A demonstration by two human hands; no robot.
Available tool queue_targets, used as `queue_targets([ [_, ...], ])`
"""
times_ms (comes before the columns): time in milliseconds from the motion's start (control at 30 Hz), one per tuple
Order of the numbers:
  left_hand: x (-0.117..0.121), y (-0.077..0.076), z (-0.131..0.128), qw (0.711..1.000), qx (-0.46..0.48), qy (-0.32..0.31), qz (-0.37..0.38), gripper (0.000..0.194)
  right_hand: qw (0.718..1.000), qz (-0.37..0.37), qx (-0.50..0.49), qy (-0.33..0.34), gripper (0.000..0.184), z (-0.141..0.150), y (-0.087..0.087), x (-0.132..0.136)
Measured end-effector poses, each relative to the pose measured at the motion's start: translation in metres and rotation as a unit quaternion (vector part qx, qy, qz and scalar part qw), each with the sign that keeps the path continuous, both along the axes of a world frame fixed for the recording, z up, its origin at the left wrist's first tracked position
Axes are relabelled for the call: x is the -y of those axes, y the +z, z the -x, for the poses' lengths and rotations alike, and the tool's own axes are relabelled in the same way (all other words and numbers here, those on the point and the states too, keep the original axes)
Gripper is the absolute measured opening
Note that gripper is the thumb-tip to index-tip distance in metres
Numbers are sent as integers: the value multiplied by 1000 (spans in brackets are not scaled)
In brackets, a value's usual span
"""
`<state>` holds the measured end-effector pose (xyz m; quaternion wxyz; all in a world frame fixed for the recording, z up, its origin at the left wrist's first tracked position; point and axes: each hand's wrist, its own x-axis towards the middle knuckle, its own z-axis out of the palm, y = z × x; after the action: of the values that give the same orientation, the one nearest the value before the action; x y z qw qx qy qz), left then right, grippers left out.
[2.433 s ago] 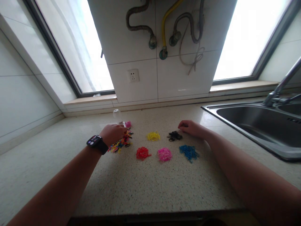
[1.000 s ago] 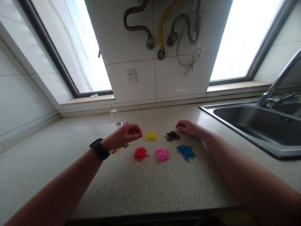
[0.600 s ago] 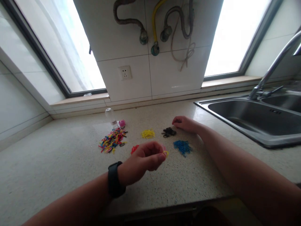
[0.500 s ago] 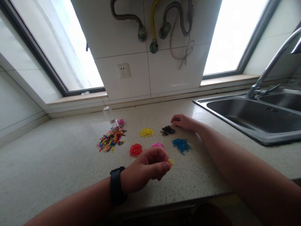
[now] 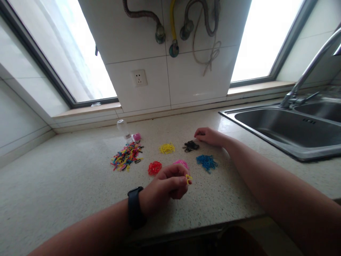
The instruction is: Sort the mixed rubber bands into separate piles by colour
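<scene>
My left hand (image 5: pixel 166 186), with a black watch on its wrist, hovers above the counter near its front edge and pinches a small yellow rubber band (image 5: pixel 188 179). My right hand (image 5: pixel 209 136) rests curled on the counter beside the black band pile (image 5: pixel 190 145). Sorted piles lie between them: yellow (image 5: pixel 167 148), red (image 5: pixel 155 168), pink (image 5: pixel 181 163) partly behind my left fingers, and blue (image 5: pixel 206 161). A mixed-colour pile (image 5: pixel 125 157) lies to the left.
A small clear bottle (image 5: pixel 123 127) lies on its side with a pink cap (image 5: pixel 136 137) behind the mixed pile. A steel sink (image 5: pixel 282 129) with a tap (image 5: pixel 306 80) is at the right. Hoses hang on the tiled wall.
My left hand left the mixed pile with a yellow band pinched in its fingers and drew back toward me, in front of the pink pile. My right hand stayed put.
</scene>
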<state>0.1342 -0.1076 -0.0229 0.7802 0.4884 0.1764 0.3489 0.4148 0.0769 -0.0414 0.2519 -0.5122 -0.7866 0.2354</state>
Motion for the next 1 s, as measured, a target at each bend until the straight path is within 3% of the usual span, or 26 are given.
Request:
queue_targets([
  [233, -3, 0, 0, 1000, 22, -2, 4, 16, 1000, -2, 9, -3, 20, 2, 2, 3],
  [1000, -5, -7, 6, 998, -48, -20, -36, 23, 996, -40, 76, 3, 19, 3, 4, 4],
])
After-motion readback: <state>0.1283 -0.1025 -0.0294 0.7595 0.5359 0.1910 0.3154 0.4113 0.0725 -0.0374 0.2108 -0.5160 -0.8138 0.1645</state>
